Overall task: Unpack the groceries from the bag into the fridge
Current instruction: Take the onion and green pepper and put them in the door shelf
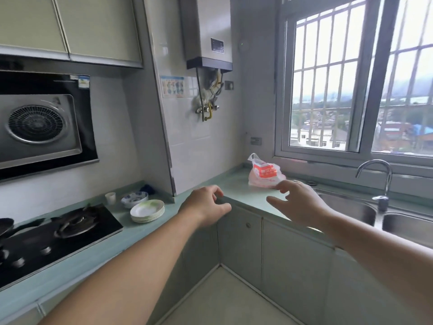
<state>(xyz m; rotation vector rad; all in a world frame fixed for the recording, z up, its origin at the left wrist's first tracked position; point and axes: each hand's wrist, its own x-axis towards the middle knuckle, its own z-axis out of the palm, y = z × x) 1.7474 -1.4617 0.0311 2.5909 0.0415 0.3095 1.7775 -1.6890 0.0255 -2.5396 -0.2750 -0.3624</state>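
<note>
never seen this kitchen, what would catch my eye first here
Two bare forearms stretch forward, the left hand and right hand open above the counter's corner. Just beyond the right hand's fingers, a red-and-white plastic bag sits on the green counter under the barred window.

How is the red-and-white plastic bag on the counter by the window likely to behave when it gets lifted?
The plastic bag is thin, crinkled film slumped on the counter, so it will probably sag and change shape rather than hold form. Its low bulge suggests a light load. One handle loop stands up, likely the easiest hold for the right hand.
</note>
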